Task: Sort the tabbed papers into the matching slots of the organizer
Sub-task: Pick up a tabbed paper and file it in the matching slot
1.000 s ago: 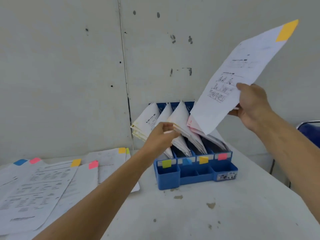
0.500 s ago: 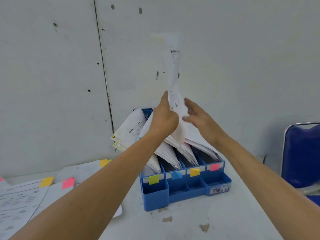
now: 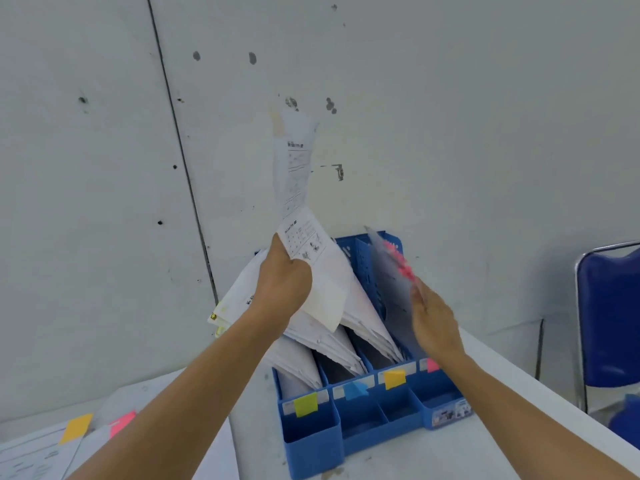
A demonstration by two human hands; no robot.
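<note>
- Left-hand grip [image 3: 284,282] is closed round the lower part of a white printed sheet [image 3: 294,168]. The sheet stands upright above the fist, and its top tab is blurred, faintly orange.
- Right-hand grip [image 3: 436,320] is blurred. Its fingers look straight against the pink-tabbed papers [image 3: 391,289] in the far-right slot, and it seems to hold nothing.
- Just below both grips, the blue plastic four-slot organizer [image 3: 311,441] already has papers in every slot. The held sheet is not yet in and probably belongs behind the orange label [image 3: 394,378].
- Down-left of the left grip, loose tabbed sheets [image 3: 34,455] lie on the white worktop [image 3: 450,455], so sorting seems only partway done.
- Leaning filed papers crowd the slot mouths, and a blue chair [image 3: 609,320] stands to the right of the right grip.
</note>
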